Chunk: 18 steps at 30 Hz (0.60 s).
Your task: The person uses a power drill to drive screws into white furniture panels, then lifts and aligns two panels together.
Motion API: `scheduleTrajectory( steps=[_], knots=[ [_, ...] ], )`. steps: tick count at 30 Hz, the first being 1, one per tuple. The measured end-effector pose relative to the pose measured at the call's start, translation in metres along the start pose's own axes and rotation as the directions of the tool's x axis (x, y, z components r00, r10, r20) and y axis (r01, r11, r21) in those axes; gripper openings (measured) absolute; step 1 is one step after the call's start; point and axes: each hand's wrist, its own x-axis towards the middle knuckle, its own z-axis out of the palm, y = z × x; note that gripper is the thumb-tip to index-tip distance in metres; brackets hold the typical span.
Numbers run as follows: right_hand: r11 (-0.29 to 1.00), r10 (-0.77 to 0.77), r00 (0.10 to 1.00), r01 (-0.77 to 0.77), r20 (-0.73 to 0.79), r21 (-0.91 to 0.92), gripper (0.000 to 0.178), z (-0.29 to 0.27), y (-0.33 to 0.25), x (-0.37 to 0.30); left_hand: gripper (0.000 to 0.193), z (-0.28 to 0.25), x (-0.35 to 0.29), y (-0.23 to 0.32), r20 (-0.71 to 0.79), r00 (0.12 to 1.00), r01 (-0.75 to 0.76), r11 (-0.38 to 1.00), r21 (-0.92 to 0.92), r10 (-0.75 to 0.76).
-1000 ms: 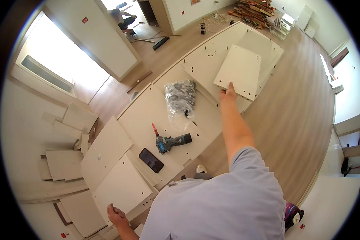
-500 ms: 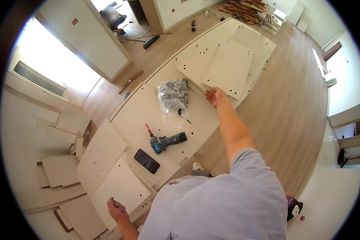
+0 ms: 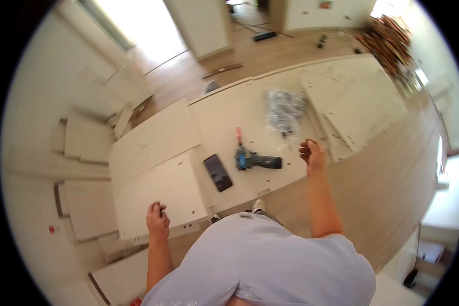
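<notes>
My left hand (image 3: 158, 220) hovers at the left edge of a stack of white drilled panels, its fingers loosely bent and holding nothing. A white panel (image 3: 158, 191) lies on top there. My right hand (image 3: 313, 157) is raised over the right part of the long white work surface, fingers half curled and apart, with nothing visible in them. Just beyond it sits a clear plastic bag of small grey hardware (image 3: 285, 109). Left of that hand lies a blue and black cordless drill (image 3: 257, 160) with a red tip. Beside the drill is a dark phone (image 3: 218, 172).
More white panels (image 3: 352, 97) are stacked at the far right, blurred. Several boards (image 3: 92, 206) lean and lie along the left wall. Scrap wood (image 3: 387, 43) is heaped at the back right. A dark roll-shaped object (image 3: 264, 36) lies on the floor behind.
My view has swung toward the left. My right hand has drawn back from the far-right panels toward me. My left hand stays by the left stack.
</notes>
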Motion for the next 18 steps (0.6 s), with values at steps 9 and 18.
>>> scheduleTrajectory(
  steps=[9, 18],
  knots=[
    [0.923, 0.075, 0.907, 0.094, 0.415, -0.372, 0.022, 0.173, 0.039, -0.057, 0.021, -0.112, 0.046, 0.046, -0.162, 0.983, -0.105, 0.988, -0.11, 0.086],
    [0.169, -0.028, 0.765, 0.638, 0.643, -0.751, 0.033, 0.291, 0.155, -0.059, 0.02, -0.231, 0.177, 0.111, -0.199, 0.98, -0.055, 0.953, -0.297, -0.006]
  ],
)
